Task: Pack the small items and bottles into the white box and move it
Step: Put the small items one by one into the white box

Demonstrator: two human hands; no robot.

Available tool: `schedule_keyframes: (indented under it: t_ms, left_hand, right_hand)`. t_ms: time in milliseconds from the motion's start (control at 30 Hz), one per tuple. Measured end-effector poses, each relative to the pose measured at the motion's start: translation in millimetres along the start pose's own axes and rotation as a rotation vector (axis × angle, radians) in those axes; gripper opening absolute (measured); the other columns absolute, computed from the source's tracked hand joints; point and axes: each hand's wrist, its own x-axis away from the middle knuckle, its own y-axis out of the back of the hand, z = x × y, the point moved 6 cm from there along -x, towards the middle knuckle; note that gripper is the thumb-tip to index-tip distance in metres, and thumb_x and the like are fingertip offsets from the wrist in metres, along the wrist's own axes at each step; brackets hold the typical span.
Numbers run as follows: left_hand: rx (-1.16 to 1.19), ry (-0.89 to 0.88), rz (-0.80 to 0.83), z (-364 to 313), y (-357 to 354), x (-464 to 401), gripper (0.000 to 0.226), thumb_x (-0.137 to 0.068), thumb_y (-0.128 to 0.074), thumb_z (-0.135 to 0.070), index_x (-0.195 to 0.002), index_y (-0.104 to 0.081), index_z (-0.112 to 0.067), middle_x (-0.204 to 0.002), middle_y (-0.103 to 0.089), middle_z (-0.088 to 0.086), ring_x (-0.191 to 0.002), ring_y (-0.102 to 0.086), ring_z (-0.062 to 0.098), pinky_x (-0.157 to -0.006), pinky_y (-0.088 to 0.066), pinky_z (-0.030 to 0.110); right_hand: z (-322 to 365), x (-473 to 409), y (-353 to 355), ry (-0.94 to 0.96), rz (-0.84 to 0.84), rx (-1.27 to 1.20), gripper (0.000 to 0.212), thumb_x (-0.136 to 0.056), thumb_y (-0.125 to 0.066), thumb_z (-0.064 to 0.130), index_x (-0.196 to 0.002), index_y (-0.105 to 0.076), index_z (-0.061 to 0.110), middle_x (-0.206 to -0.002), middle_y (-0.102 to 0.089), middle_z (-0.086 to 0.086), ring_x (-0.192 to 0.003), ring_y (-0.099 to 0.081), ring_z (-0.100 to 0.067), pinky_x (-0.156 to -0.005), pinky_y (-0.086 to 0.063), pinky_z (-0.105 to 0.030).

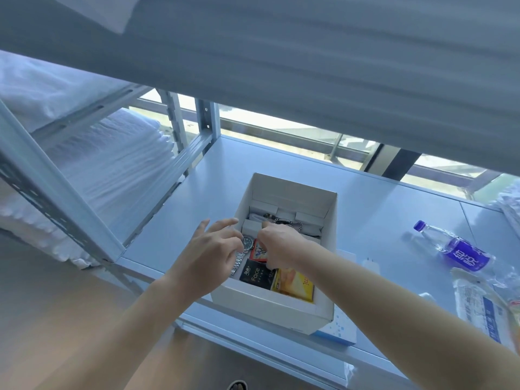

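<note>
- White box (270,308) is sitting open on the pale shelf (380,220), near its front edge, with small packs, a wristwatch (248,247) and white cartons lying inside.
- Folded white towels (112,164) are lying on the neighbouring rack to the left.
- Water bottle (455,247) with a purple label is lying on its side, well apart to the right of the box.
- Left hand (209,253) is hovering over the box's left wall, fingers spread and relaxed, holding nothing.
- Right hand (278,246) is reaching into the box with fingers curled down; whether it is gripping anything I cannot tell.
</note>
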Motion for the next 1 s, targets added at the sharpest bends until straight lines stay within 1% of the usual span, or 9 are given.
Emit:
schedule_keyframes:
  t_ms: [133,300,367,467,600,700,867,933,1000]
  left_hand:
    - [0.013,-0.02,-0.016,0.8,-0.6,-0.3,0.02,-0.087,-0.066,0.0,-0.083,-0.074,-0.018,-0.104,-0.072,-0.009,-0.134,-0.054,0.021,-0.102,-0.043,0.061]
    - [0.017,-0.026,-0.013,0.6,-2.1,-2.5,0.021,-0.086,-0.066,0.001,-0.084,-0.075,-0.018,-0.103,-0.072,-0.009,-0.132,-0.054,0.022,-0.101,-0.043,0.059]
    - [0.01,-0.033,-0.006,0.4,-1.8,-2.4,0.021,-0.087,-0.066,0.0,-0.084,-0.076,-0.018,-0.103,-0.072,-0.01,-0.133,-0.054,0.021,-0.102,-0.043,0.059]
    - [-0.006,-0.043,0.021,0.9,-2.0,-3.0,0.018,-0.088,-0.066,-0.004,-0.086,-0.076,-0.019,-0.104,-0.071,-0.01,-0.134,-0.052,0.019,-0.104,-0.043,0.058]
    - [-0.047,-0.061,0.058,-2.8,-2.5,-8.0,0.016,-0.089,-0.066,-0.006,-0.088,-0.076,-0.019,-0.105,-0.07,-0.009,-0.131,-0.053,0.021,-0.105,-0.041,0.057]
    - [-0.081,-0.072,0.093,-6.5,-4.6,-11.7,0.019,-0.087,-0.066,-0.004,-0.091,-0.077,-0.019,-0.107,-0.071,-0.008,-0.129,-0.054,0.023,-0.106,-0.04,0.058]
    - [-0.099,-0.075,0.141,-8.5,-7.6,-15.4,0.022,-0.086,-0.068,-0.005,-0.093,-0.078,-0.022,-0.107,-0.071,-0.009,-0.127,-0.054,0.022,-0.107,-0.039,0.057]
    - [-0.102,-0.076,0.151,-8.4,-8.1,-17.0,0.023,-0.084,-0.069,-0.004,-0.092,-0.078,-0.023,-0.106,-0.071,-0.009,-0.125,-0.056,0.022,-0.106,-0.04,0.058]
    - [-0.11,-0.076,0.164,-8.6,-9.3,-17.8,0.024,-0.084,-0.069,-0.004,-0.091,-0.078,-0.024,-0.106,-0.071,-0.01,-0.124,-0.056,0.021,-0.106,-0.04,0.058]
  right_hand:
    - [0.1,-3.8,-5.1,0.003,0.005,-0.009,0.03,-0.071,-0.08,0.013,-0.063,-0.051,0.016,-0.092,-0.049,-0.004,-0.066,-0.056,-0.023,-0.046,-0.039,-0.03]
    - [2.4,-5.1,-6.7,0.036,0.0,-0.027,0.016,-0.091,-0.072,0.023,-0.086,-0.065,0.01,-0.103,-0.048,-0.004,-0.065,-0.044,-0.017,-0.059,-0.036,-0.033]
    - [-0.5,-0.5,-3.5,0.059,0.026,-0.024,0.007,-0.093,-0.065,0.014,-0.094,-0.07,0.008,-0.111,-0.052,-0.003,-0.071,-0.047,-0.019,-0.067,-0.039,-0.036]
    - [-15.4,12.1,-0.3,0.073,0.069,-0.042,0.037,-0.09,-0.054,-0.007,-0.116,-0.074,0.011,-0.116,-0.056,-0.001,-0.095,-0.059,-0.025,-0.08,-0.055,-0.042]
    - [-35.1,31.6,-2.7,0.089,0.131,-0.046,0.065,-0.085,-0.044,-0.015,-0.133,-0.068,0.021,-0.125,-0.065,0.001,-0.11,-0.061,-0.024,-0.087,-0.056,-0.037]
    - [-36.5,39.9,-14.0,0.118,0.187,-0.022,0.067,-0.087,-0.042,-0.013,-0.138,-0.064,0.025,-0.133,-0.066,0.0,-0.113,-0.061,-0.023,-0.091,-0.056,-0.038]
    - [-37.5,38.1,-28.3,0.123,0.22,0.023,0.064,-0.091,-0.044,-0.008,-0.145,-0.057,0.024,-0.139,-0.062,-0.001,-0.114,-0.058,-0.023,-0.083,-0.049,-0.032]
    - [-37.1,37.8,-29.9,0.133,0.224,0.056,0.066,-0.091,-0.044,-0.006,-0.148,-0.053,0.027,-0.146,-0.056,0.0,-0.124,-0.054,-0.025,-0.088,-0.049,-0.034]
    - [-37.1,38.4,-28.7,0.142,0.219,0.092,0.068,-0.089,-0.043,-0.005,-0.147,-0.053,0.028,-0.147,-0.051,-0.001,-0.121,-0.053,-0.026,-0.086,-0.052,-0.037]
